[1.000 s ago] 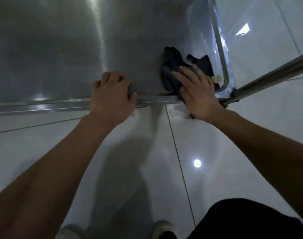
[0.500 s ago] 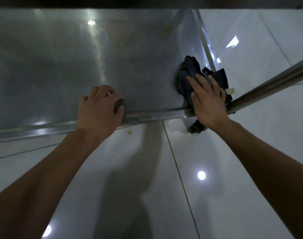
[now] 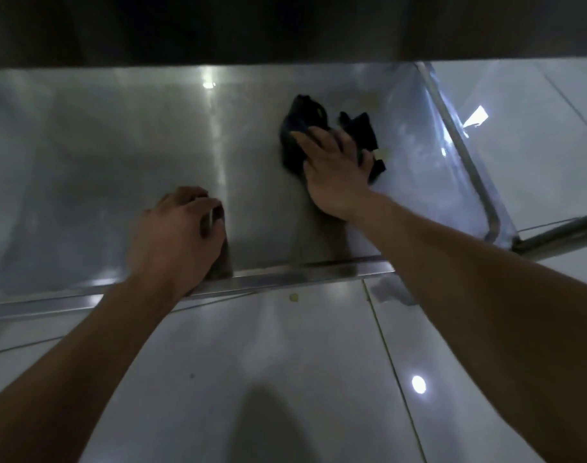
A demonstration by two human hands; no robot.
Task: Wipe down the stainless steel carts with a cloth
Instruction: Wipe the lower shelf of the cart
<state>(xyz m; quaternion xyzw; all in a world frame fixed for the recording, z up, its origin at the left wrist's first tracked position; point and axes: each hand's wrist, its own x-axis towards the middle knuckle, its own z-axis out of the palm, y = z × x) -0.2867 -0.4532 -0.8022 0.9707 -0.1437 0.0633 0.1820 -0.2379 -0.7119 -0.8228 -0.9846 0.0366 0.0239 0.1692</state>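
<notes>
The stainless steel cart's lower shelf (image 3: 101,162) spreads across the upper half of the head view. A dark crumpled cloth (image 3: 302,118) lies on it toward the right. My right hand (image 3: 332,168) presses flat on the cloth with straight fingers, which cover its near part. My left hand (image 3: 175,235) rests on the shelf just inside the front rim (image 3: 285,275), its fingers curled under with nothing seen in them.
A dark upper shelf (image 3: 285,25) overhangs the far side. A curved steel rail (image 3: 459,142) bounds the shelf's right end, and a steel bar (image 3: 559,233) runs off to the right. Glossy white floor tiles (image 3: 268,362) lie below, with a small yellow crumb (image 3: 294,297) near the rim.
My right hand has slid the cloth from the front right corner farther in and leftward. My left hand has left the front rim and now rests on the shelf surface.
</notes>
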